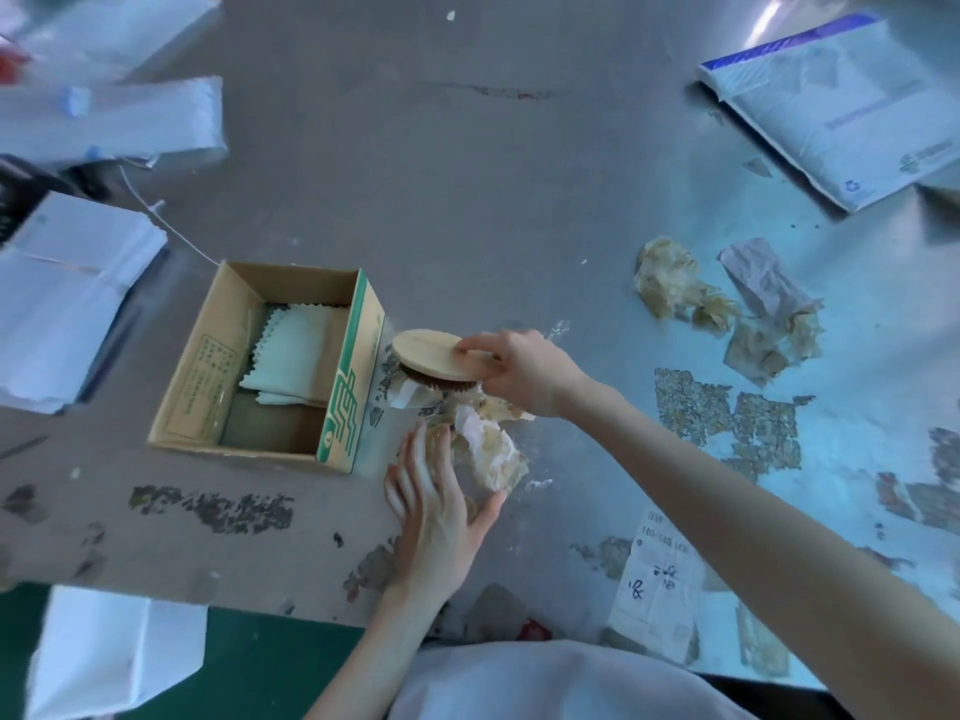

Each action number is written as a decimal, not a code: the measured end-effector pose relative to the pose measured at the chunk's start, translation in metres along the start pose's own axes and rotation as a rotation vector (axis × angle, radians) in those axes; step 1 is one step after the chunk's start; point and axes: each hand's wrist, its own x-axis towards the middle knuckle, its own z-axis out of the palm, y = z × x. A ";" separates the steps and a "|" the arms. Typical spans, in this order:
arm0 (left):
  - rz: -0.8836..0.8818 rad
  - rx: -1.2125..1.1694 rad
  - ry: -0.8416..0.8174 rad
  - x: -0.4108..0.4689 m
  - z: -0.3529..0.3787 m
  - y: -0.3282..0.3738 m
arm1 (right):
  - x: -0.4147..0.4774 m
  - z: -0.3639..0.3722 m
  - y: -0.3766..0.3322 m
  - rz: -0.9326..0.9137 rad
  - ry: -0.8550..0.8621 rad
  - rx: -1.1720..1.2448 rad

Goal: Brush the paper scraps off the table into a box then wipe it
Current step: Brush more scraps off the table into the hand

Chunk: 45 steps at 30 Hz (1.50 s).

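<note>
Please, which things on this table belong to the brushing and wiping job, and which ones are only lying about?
For the job: brush in the right hand; left hand on the paper scraps; cardboard box; cloth inside it.
Lying about: padded mailer; white paper stacks; printed sheet.

We wear a pale, whitish garment (545, 683), just below the table (467, 200) edge; our left forearm (384, 652) and right forearm (727, 491) are bare.

Tally on the table (493, 200)
One cardboard box (353, 376); one wooden brush (431, 350); two hands, left hand (436, 517) and right hand (524, 371); one padded mailer (841, 106); perhaps two cloths (296, 345), blurred; two heaps of crumpled paper scraps (493, 449).
</note>
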 end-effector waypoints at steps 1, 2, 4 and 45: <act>-0.001 0.020 0.004 -0.001 0.000 -0.002 | -0.004 0.000 0.000 -0.010 -0.017 -0.030; -0.002 0.033 0.004 -0.001 0.001 -0.003 | -0.009 -0.002 0.002 -0.015 -0.025 -0.050; -0.005 0.041 0.001 -0.002 0.002 -0.007 | -0.021 -0.008 0.009 -0.012 -0.037 -0.081; 0.245 -0.216 0.125 0.025 0.000 -0.018 | -0.136 0.082 0.036 0.382 0.197 0.929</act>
